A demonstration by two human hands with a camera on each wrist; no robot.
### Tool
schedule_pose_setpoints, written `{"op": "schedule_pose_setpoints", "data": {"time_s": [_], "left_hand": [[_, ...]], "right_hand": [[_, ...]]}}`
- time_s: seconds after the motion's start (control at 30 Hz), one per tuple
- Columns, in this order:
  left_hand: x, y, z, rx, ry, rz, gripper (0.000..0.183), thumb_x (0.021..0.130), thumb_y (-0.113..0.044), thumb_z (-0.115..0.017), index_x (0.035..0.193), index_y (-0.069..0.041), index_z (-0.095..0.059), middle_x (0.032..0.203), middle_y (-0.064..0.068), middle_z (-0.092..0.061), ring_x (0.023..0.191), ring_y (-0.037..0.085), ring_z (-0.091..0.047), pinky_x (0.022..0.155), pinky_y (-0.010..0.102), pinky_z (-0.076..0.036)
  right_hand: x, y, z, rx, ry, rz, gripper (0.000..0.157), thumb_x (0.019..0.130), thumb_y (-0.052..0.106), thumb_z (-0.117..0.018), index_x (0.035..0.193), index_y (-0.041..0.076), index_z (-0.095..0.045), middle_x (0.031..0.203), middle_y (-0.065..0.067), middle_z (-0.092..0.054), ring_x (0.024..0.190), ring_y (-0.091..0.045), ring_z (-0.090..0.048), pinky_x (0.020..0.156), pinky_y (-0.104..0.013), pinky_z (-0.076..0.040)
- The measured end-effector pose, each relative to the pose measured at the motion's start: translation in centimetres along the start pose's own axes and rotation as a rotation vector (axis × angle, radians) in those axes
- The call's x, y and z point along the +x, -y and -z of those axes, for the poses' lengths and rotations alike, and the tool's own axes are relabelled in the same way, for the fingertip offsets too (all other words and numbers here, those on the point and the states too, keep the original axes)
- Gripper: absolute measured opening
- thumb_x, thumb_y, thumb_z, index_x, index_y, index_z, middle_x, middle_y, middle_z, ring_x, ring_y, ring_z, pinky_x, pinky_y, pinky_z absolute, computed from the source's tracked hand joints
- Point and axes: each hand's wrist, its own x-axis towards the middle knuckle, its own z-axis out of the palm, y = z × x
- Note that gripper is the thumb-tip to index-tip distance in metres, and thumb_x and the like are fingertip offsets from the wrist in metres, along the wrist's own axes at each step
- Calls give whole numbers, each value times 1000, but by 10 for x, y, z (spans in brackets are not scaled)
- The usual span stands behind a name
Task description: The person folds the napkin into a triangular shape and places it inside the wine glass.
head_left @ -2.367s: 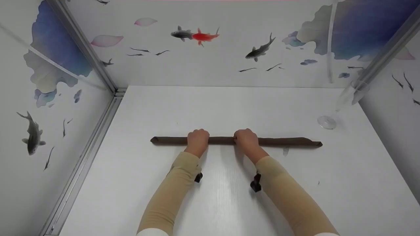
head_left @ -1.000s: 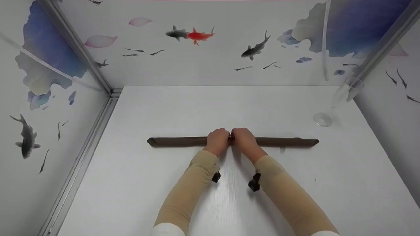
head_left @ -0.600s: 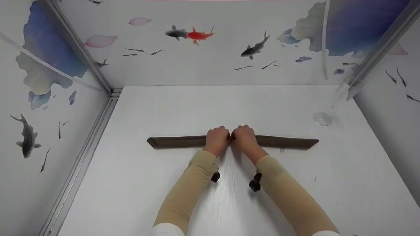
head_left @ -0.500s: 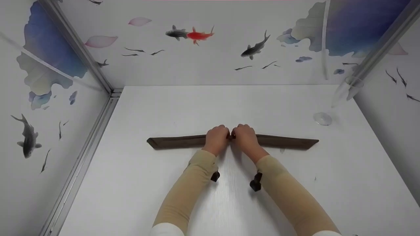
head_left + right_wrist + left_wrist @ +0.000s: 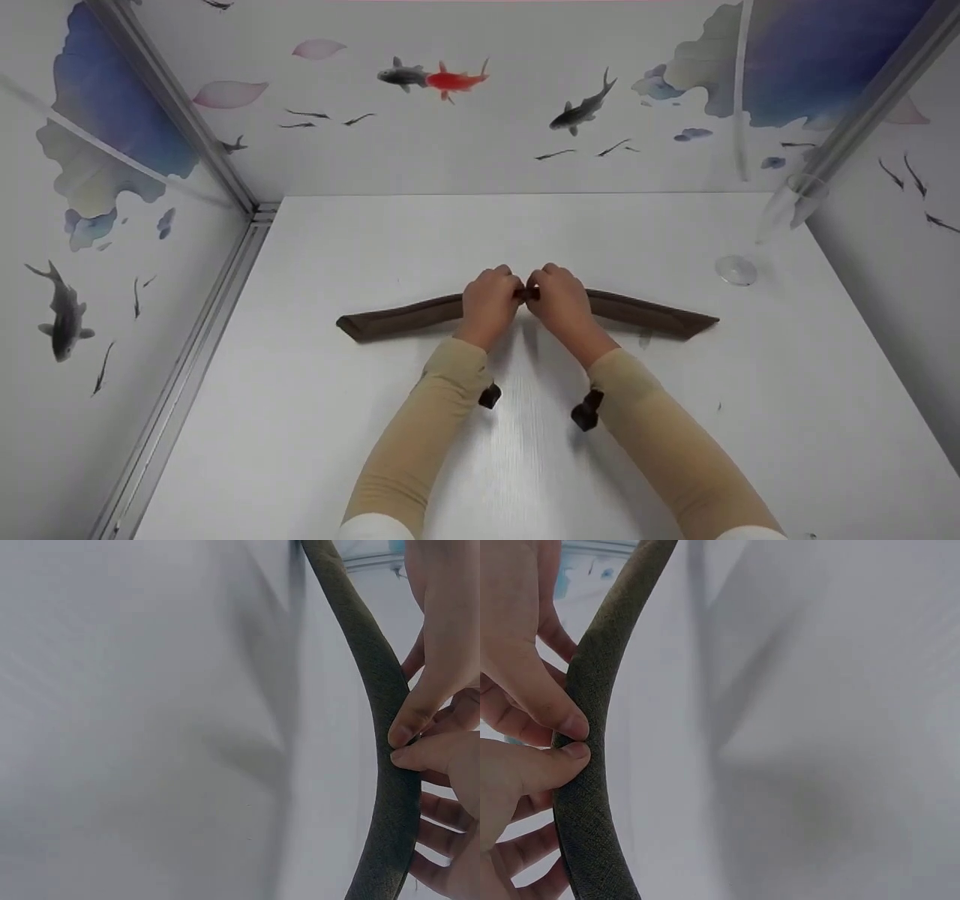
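Note:
A long brown folded cloth [image 5: 409, 318] stretches sideways across the white table. Its middle is raised and bowed, while both slanted ends droop lower to the left and right. My left hand [image 5: 491, 300] pinches the cloth just left of its centre. Close beside it, my right hand [image 5: 561, 304] pinches it just right of centre. In the left wrist view the two thumb tips nearly meet on the near face of the cloth [image 5: 594, 682], with fingers behind it. The right wrist view shows the same pinch on the curved cloth [image 5: 379, 675].
A clear stemmed glass [image 5: 795, 199] with a round foot [image 5: 736, 270] stands at the back right of the table [image 5: 600, 240]. Walls printed with fish enclose the left, back and right sides. A metal rail [image 5: 187, 367] runs along the left edge.
My left hand has slid right along the cloth to meet the right hand. Both hands have then lifted its middle up and away, so the straight strip now bows and its ends droop.

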Motion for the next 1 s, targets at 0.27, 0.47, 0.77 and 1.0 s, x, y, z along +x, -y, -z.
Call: {"op": "schedule_pose_setpoints", "data": {"time_s": [0.27, 0.47, 0.77, 1.0], "left_hand": [[4, -3, 14, -37, -172, 4, 6, 87, -19, -76, 86, -13, -78, 82, 1, -62, 75, 20, -60, 62, 32, -52], [6, -10, 28, -65, -295, -6, 5, 84, -17, -79, 86, -14, -77, 81, 2, -61, 75, 19, -60, 62, 31, -52], [10, -18, 44, -54, -348, -42, 7, 86, -19, -77, 91, -14, -75, 87, 3, -63, 81, 20, -58, 67, 30, -50], [11, -21, 71, -94, -217, -41, 16, 86, -20, -77, 98, -12, -71, 91, 4, -61, 83, 20, -55, 69, 31, -49]], "right_hand": [[3, 10, 17, -42, -137, 81, 8, 83, 5, -75, 88, 4, -70, 82, -10, -61, 77, -30, -56, 67, -45, -47], [4, 15, 29, -67, -255, 157, 11, 83, 5, -77, 93, 5, -74, 86, -10, -62, 77, -30, -57, 64, -45, -48], [5, 18, 46, -41, -318, 176, 8, 84, 6, -76, 92, 5, -75, 86, -9, -61, 76, -29, -56, 65, -42, -48], [2, 23, 58, -39, -401, 231, 8, 84, 5, -76, 92, 4, -74, 87, -10, -61, 77, -28, -56, 65, -41, -49]]}}
